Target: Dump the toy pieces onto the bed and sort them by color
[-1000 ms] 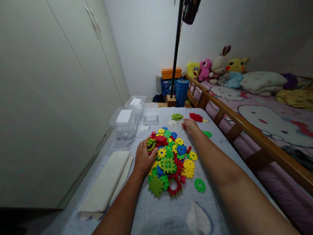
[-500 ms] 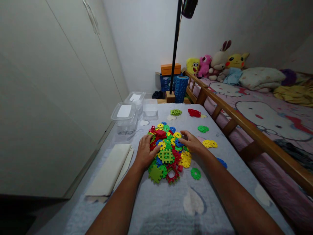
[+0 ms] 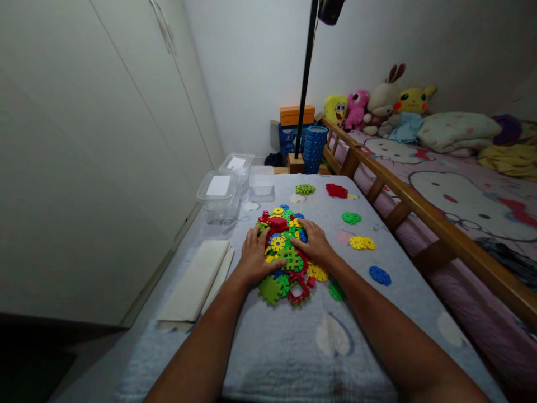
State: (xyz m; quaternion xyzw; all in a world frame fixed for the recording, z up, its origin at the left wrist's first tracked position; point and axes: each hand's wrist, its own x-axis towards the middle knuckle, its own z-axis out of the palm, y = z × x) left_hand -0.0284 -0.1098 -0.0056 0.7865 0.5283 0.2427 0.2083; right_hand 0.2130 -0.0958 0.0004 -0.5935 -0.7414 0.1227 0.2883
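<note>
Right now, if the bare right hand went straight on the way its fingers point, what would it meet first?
The right hand would first meet the mixed heap of colourful, toothed plastic pieces; it seems to touch it, though depth is unclear.

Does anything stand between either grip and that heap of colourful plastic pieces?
Nothing visible does: the left-hand grip and the right-hand grip lie directly over opposite sides of the heap.
</note>
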